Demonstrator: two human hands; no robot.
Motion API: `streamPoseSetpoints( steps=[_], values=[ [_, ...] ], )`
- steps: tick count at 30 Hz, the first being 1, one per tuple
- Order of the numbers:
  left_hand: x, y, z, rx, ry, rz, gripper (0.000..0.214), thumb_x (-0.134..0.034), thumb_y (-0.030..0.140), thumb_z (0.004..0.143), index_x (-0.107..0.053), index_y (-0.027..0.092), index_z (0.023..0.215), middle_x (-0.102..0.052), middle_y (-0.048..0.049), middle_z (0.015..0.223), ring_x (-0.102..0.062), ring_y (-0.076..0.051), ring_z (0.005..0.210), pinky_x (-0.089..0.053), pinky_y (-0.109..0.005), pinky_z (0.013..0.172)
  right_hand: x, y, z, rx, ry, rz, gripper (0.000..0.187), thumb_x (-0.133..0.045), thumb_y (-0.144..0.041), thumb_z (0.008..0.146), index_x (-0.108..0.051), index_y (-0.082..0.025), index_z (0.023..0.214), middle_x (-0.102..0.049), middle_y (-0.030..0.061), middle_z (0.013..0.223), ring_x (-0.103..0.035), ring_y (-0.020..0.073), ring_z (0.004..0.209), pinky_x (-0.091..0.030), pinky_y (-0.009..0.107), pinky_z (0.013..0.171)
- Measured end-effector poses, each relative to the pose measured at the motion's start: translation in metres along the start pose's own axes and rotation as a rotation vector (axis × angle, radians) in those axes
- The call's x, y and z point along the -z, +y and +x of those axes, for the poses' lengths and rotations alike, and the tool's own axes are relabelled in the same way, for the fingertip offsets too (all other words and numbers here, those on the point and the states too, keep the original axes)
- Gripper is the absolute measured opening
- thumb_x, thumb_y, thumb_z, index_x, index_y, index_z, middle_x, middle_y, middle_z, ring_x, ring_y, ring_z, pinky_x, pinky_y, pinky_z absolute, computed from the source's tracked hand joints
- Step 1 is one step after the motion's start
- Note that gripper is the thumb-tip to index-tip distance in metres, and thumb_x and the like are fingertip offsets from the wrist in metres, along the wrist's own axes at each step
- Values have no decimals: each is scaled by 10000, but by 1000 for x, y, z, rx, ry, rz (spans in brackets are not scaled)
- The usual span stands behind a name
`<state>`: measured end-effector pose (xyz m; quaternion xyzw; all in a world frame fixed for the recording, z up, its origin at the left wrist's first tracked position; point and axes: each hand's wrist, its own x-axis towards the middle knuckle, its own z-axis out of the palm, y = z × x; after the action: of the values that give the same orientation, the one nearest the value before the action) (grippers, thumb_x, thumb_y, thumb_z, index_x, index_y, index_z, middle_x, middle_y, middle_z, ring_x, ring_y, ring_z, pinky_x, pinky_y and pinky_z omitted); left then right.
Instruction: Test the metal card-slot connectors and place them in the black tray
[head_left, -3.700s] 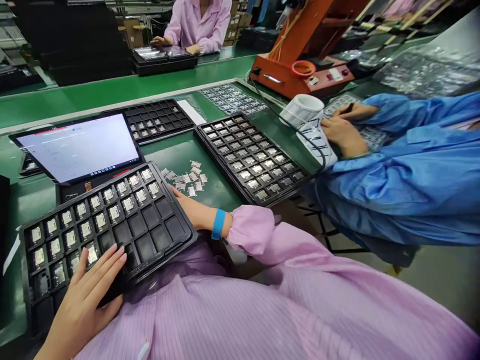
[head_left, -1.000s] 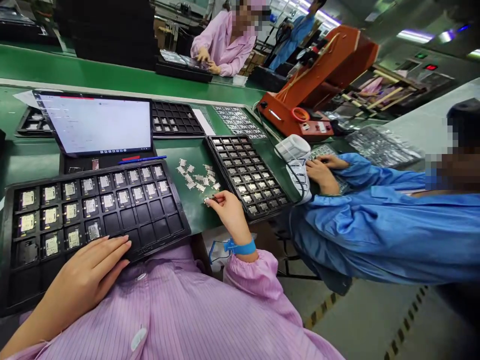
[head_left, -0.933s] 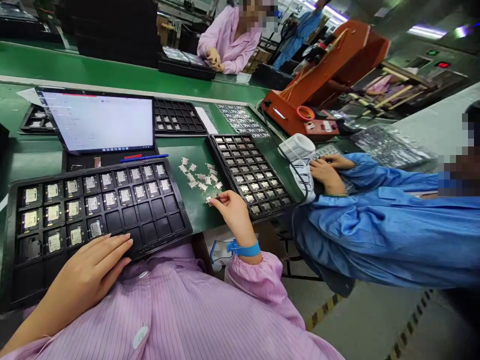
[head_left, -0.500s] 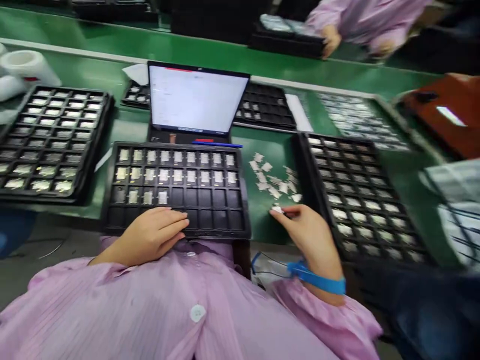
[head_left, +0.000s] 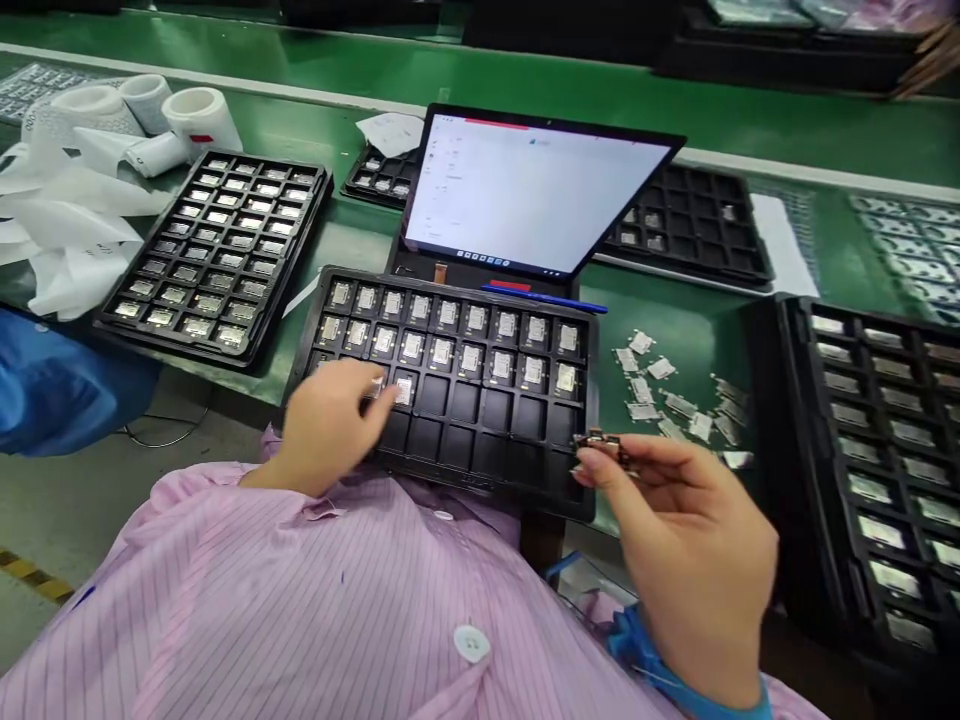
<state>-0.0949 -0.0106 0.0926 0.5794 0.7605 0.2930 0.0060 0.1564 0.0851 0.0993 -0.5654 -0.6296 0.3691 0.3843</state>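
Observation:
A black compartment tray [head_left: 480,455] lies in front of me, its two far rows and part of a third filled with small metal parts. My left hand [head_left: 330,425] rests on the tray's near left, fingers curled, fingertips at a part in the third row. My right hand [head_left: 686,545], with a blue wrist strap, pinches a small metal part [head_left: 600,442] just off the tray's near right corner. Several loose metal parts [head_left: 667,395] lie on the green mat to the tray's right.
A tablet [head_left: 536,190] with a lit screen stands behind the tray. Full black trays sit at the left [head_left: 217,255] and right [head_left: 885,440], with another tray [head_left: 690,220] behind the tablet. White rolls [head_left: 172,120] and crumpled white strips lie far left. A blue sleeve [head_left: 52,385] shows at the left edge.
My head turned left, so the left tray and white rolls came into view. My right hand picked up a part from the loose pile and brought it towards the tray's corner.

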Motion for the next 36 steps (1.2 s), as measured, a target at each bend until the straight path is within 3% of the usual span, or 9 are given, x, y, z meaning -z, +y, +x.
streamPoseSetpoints(
  steps=[2, 5, 10, 15, 20, 22, 25, 28, 36],
  values=[
    [13, -10, 3, 300, -35, 185, 231, -604, 394, 895, -647, 167, 913, -679, -49, 887, -638, -223, 825, -439, -323, 636, -6, 0, -6, 19, -32, -35, 271, -775, -420, 704, -666, -246, 882, -697, 30, 807, -676, 220, 717, -548, 397, 717],
    [23, -21, 4, 481, -166, 286, 259, -612, 439, 875, -625, 182, 902, -651, -45, 943, -626, -223, 838, -390, -310, 590, -12, 8, -8, 47, -92, -51, 255, -770, -412, 731, -670, -236, 886, -706, 23, 814, -680, 208, 736, -548, 364, 721],
    [19, -28, 2, 485, -127, 236, 184, -552, 352, 898, -634, 190, 866, -657, -31, 877, -622, -209, 813, -394, -308, 624, -19, 12, -9, 106, -114, -67, 214, -761, -381, 760, -676, -237, 894, -716, 16, 827, -685, 186, 742, -552, 315, 709],
    [22, -42, 0, 499, -91, -24, 163, -542, 297, 888, -654, 196, 952, -664, -9, 766, -610, -168, 689, -432, -289, 663, -15, 14, -13, 91, -107, -67, 220, -769, -373, 751, -678, -234, 896, -720, 21, 825, -693, 189, 744, -562, 322, 727],
    [25, -38, 0, 386, 76, 112, 208, -602, 260, 860, -655, 170, 1040, -637, -49, 863, -600, -195, 802, -440, -309, 715, -17, 6, -12, -18, -134, 56, 207, -787, -327, 735, -669, -220, 867, -713, 22, 816, -693, 162, 711, -576, 279, 701],
    [21, -22, -1, 281, 94, -21, 189, -609, 253, 865, -671, 170, 1024, -640, -54, 892, -593, -175, 787, -460, -304, 733, -24, -2, -11, -114, -246, 214, 221, -796, -327, 729, -651, -212, 850, -707, 16, 800, -683, 142, 651, -586, 260, 651],
    [10, 9, -2, 160, -229, -551, 172, -645, 287, 860, -697, 192, 993, -685, -36, 893, -627, -138, 753, -499, -248, 679, -40, -13, -11, -259, -514, 429, 273, -818, -359, 705, -626, -194, 808, -692, 5, 731, -667, 132, 581, -589, 252, 578],
    [-1, 30, -3, 219, -465, -908, 183, -681, 326, 841, -713, 188, 957, -720, -36, 899, -673, -137, 774, -529, -211, 643, -56, -19, -12, -347, -663, 547, 284, -827, -362, 698, -623, -183, 783, -687, 2, 696, -680, 135, 608, -591, 244, 578],
    [-9, 27, -7, 461, -471, -1128, 172, -757, 263, 759, -679, 148, 861, -681, -1, 729, -648, -96, 639, -546, -177, 589, -55, -18, -16, -295, -758, 496, 267, -714, -404, 815, -659, -162, 717, -610, -18, 563, -563, 85, 439, -479, 190, 434]
  ],
)
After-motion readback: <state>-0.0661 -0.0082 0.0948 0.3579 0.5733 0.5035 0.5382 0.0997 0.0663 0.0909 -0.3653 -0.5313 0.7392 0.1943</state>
